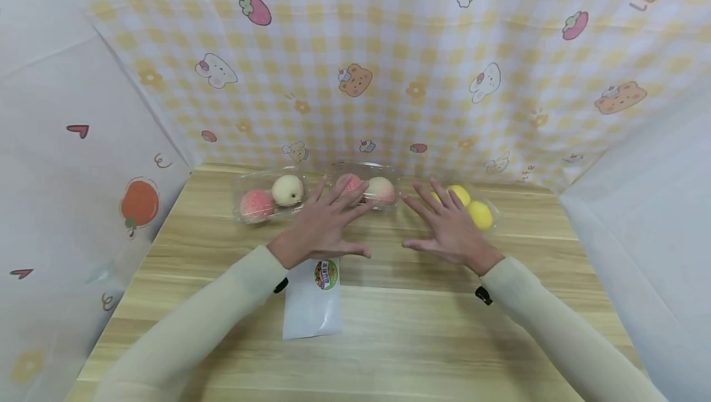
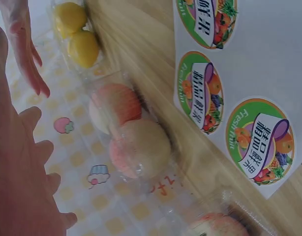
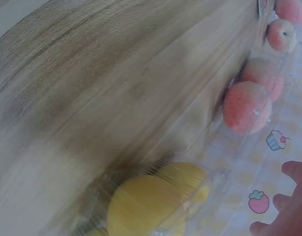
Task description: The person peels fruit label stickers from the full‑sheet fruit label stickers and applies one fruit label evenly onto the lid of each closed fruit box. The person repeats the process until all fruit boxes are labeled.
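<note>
My left hand (image 1: 319,229) has its fingers spread over the table, overlapping the front of the middle clear box (image 1: 372,171) in the head view. Two pinkish peaches (image 2: 141,147) lie in that box. To its left, another clear box (image 1: 237,195) holds a pink peach (image 1: 257,205) and a pale one (image 1: 287,190). My right hand (image 1: 452,229), fingers also spread, partly covers a clear box (image 3: 99,199) of yellow, lemon-like fruit (image 3: 141,204). Neither hand holds anything. Below my left wrist lies a white sheet (image 1: 312,315) with round fruit stickers (image 2: 259,140), partly hidden by that arm.
The boxes stand in a row along the back of the wood-grain table (image 1: 400,340). Right behind them hangs a yellow checked cloth (image 1: 389,37) with cartoon prints. White sheeting closes off the left side (image 1: 55,204) and the right side (image 1: 644,223).
</note>
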`<act>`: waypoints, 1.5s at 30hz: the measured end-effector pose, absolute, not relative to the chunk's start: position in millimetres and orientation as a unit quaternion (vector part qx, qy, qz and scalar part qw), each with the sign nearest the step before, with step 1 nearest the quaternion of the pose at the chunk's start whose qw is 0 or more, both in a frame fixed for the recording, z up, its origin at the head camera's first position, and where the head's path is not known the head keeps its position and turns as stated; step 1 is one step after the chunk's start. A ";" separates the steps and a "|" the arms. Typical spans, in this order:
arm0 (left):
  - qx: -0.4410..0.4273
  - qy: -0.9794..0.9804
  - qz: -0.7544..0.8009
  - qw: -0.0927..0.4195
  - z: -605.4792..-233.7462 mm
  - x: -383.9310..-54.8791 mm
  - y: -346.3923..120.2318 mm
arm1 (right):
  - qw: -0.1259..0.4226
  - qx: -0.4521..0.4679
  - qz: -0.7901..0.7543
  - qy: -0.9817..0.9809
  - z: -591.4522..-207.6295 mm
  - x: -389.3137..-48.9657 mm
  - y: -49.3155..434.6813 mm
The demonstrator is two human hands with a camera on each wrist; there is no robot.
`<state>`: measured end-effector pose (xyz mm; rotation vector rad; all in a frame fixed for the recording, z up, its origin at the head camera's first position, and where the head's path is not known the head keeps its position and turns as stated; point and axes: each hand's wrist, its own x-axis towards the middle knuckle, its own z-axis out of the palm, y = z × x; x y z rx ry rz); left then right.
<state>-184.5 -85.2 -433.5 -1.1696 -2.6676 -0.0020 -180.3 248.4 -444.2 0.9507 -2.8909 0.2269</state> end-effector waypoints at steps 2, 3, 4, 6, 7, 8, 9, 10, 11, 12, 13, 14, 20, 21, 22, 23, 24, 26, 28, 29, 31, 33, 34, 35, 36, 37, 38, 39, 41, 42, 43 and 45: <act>-0.395 -0.912 0.005 0.108 -435.8 -187.6 -83.2 | 0.039 0.309 0.075 -0.947 -446.9 -181.9 247.0; -0.394 -0.913 0.008 0.108 -436.7 -189.0 -82.3 | 0.037 0.307 0.074 -0.948 -448.6 -182.7 246.2; -0.393 -0.913 0.012 0.106 -437.6 -190.4 -81.4 | 0.035 0.307 0.076 -0.948 -449.9 -183.6 245.2; -0.393 -0.913 0.020 0.106 -439.4 -192.6 -80.1 | 0.032 0.305 0.081 -0.948 -452.3 -185.0 243.3; -0.393 -0.913 0.023 0.104 -440.2 -193.6 -79.5 | 0.032 0.306 0.084 -0.948 -453.3 -185.5 242.2; -0.394 -0.913 0.022 0.104 -440.8 -194.3 -79.1 | 0.033 0.307 0.086 -0.947 -454.4 -186.2 241.1; -0.395 -0.912 0.024 0.105 -441.4 -194.7 -78.8 | 0.033 0.308 0.087 -0.947 -455.3 -186.7 240.1; -0.396 -0.912 0.022 0.103 -442.0 -195.1 -78.6 | 0.035 0.309 0.087 -0.946 -456.2 -187.3 239.2; -0.397 -0.912 0.021 0.102 -442.6 -195.3 -78.6 | 0.037 0.310 0.087 -0.946 -457.0 -187.6 238.5; -0.398 -0.912 0.018 0.100 -443.1 -195.3 -78.6 | 0.039 0.311 0.086 -0.946 -457.7 -187.8 237.9; -0.398 -0.912 0.016 0.099 -443.5 -195.3 -78.7 | 0.041 0.312 0.086 -0.945 -458.1 -187.9 237.4; -0.398 -0.912 0.016 0.098 -443.8 -195.1 -79.0 | 0.042 0.312 0.086 -0.945 -458.3 -187.8 237.1; -0.385 -0.919 -0.004 0.084 -443.7 -191.9 -83.9 | 0.056 0.308 0.085 -0.946 -457.5 -185.7 239.5; -0.383 -0.920 -0.011 0.081 -443.6 -191.3 -85.2 | 0.058 0.306 0.083 -0.947 -457.1 -185.3 240.6; -0.381 -0.921 -0.017 0.080 -443.6 -190.6 -87.2 | 0.060 0.304 0.081 -0.947 -456.8 -184.8 242.0; -0.378 -0.922 -0.021 0.079 -443.6 -189.8 -89.2 | 0.063 0.301 0.077 -0.948 -456.6 -184.4 243.6; -0.376 -0.923 -0.025 0.081 -443.7 -189.0 -91.2 | 0.065 0.299 0.074 -0.949 -456.1 -183.9 245.1; -0.374 -0.923 -0.029 0.085 -444.6 -188.1 -95.6 | 0.067 0.295 0.075 -0.950 -455.5 -183.0 248.3; -0.371 -0.924 -0.033 0.088 -444.6 -187.1 -100.0 | 0.070 0.291 0.077 -0.951 -455.2 -181.6 252.4; -0.370 -0.924 -0.036 0.087 -444.2 -186.6 -101.7 | 0.071 0.290 0.080 -0.951 -455.1 -181.0 254.5; -0.368 -0.925 -0.042 0.081 -442.9 -186.1 -105.0 | 0.073 0.287 0.084 -0.951 -455.2 -179.7 259.3; -0.365 -0.927 -0.044 0.079 -441.4 -185.8 -108.1 | 0.076 0.285 0.085 -0.952 -455.8 -178.8 264.3; -0.363 -0.927 -0.044 0.078 -440.9 -185.7 -109.8 | 0.078 0.284 0.086 -0.952 -456.0 -178.2 266.8; -0.360 -0.929 -0.042 0.078 -440.5 -185.8 -111.7 | 0.079 0.283 0.089 -0.952 -456.0 -177.7 269.0; -0.356 -0.931 -0.041 0.075 -440.3 -186.0 -113.6 | 0.082 0.282 0.091 -0.952 -456.0 -177.3 271.2; -0.351 -0.933 -0.038 0.071 -440.8 -186.5 -115.9 | 0.084 0.280 0.092 -0.952 -456.1 -176.8 273.3; -0.347 -0.935 -0.035 0.067 -440.8 -186.7 -118.1 | 0.087 0.280 0.094 -0.951 -456.0 -176.5 275.3; -0.342 -0.937 -0.033 0.064 -440.9 -186.9 -120.5 | 0.091 0.279 0.094 -0.951 -456.1 -176.4 277.3; -0.336 -0.939 -0.031 0.059 -441.1 -187.2 -125.3 | 0.097 0.280 0.093 -0.951 -456.1 -176.5 281.2; -0.335 -0.940 -0.035 0.056 -441.3 -187.3 -127.6 | 0.100 0.280 0.090 -0.951 -456.3 -176.6 283.3; -0.334 -0.940 -0.034 0.056 -441.5 -187.4 -129.8 | 0.102 0.280 0.087 -0.951 -456.2 -176.5 285.1; -0.331 -0.941 -0.040 0.054 -441.7 -187.3 -133.8 | 0.107 0.280 0.083 -0.950 -455.9 -176.5 288.9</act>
